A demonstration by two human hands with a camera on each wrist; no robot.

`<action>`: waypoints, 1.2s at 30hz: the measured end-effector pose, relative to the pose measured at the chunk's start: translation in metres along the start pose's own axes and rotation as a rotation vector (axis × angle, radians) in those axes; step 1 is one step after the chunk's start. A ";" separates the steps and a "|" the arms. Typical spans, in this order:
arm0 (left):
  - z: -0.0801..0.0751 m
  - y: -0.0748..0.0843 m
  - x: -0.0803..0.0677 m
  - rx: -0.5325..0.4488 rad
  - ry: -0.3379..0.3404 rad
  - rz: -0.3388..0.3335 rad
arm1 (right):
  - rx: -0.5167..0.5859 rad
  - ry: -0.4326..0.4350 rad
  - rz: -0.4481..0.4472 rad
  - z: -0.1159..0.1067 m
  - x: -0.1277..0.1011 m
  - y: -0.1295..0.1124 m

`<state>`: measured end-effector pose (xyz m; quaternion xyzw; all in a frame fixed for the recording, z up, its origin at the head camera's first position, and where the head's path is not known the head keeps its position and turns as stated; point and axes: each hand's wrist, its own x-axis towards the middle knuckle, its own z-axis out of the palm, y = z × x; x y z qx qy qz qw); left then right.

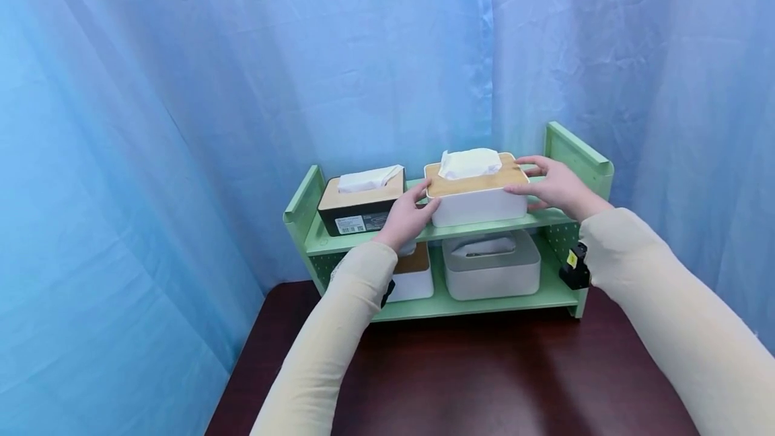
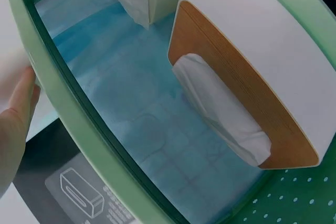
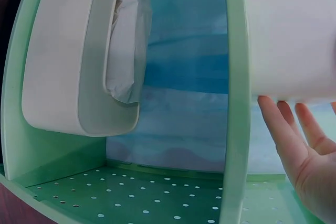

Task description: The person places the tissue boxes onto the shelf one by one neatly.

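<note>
- Your left hand grips the left end of the white tissue box, fingers curled on its wooden lid.
- Your right hand grips its right end, thumb at the front.
- That box stands on the upper of two tiers of the green shelf.
- Count four tissue boxes: the held one and one black box above; one white box with a wooden lid and one grey box below.
- The shelf stands on one dark table.
</note>
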<state>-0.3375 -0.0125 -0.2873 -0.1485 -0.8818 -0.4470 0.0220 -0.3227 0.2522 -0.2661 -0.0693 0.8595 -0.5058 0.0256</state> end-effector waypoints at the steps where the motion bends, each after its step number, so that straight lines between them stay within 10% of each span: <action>1: 0.002 0.000 0.001 0.004 0.011 -0.004 | 0.001 0.015 -0.001 0.001 0.001 0.001; 21: 0.014 -0.003 0.003 -0.078 0.086 0.016 | 0.012 0.136 -0.016 0.009 0.003 0.020; 36: 0.010 -0.021 -0.031 -0.342 -0.056 0.028 | 0.061 0.064 -0.118 0.020 -0.034 0.049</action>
